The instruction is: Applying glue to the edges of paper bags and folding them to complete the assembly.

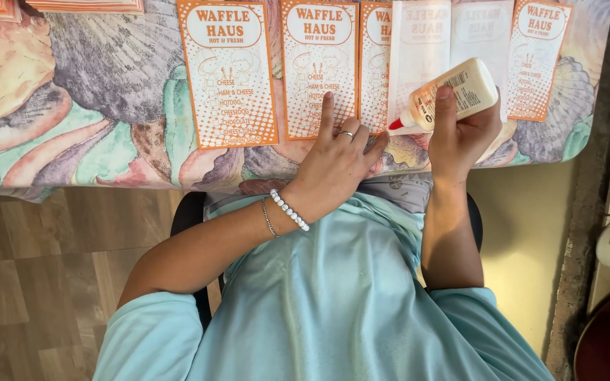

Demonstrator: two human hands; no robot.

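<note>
— Holding the glue bottle in our right hand, we are tilting it so its red tip points toward nine o'clock, down at the sheets. Fingers are wrapped round the lower body, and one finger lies along the side facing us.

— And our left hand?

— We are pressing it flat on a paper bag, fingers spread, the index finger stretched toward twelve o'clock. The bag is lying on the tablecloth in a row with others, and a white sheet sits at one o'clock from that hand, right under the tip.

— How are we judging the bottle?

— It is looking like light, soft plastic that gives under a squeeze. The smooth label could be getting slick if glue runs back, so we are gripping mid-body, where a squeeze counts and the tip stays steady.

— And the bags?

— They are looking thin, limp and easy to crease or slide on the cloth. Pinning one flat with an open palm seems safer than pinching an edge. We are taking corners only for lifting, since wet glue will probably be softening the paper.
</note>
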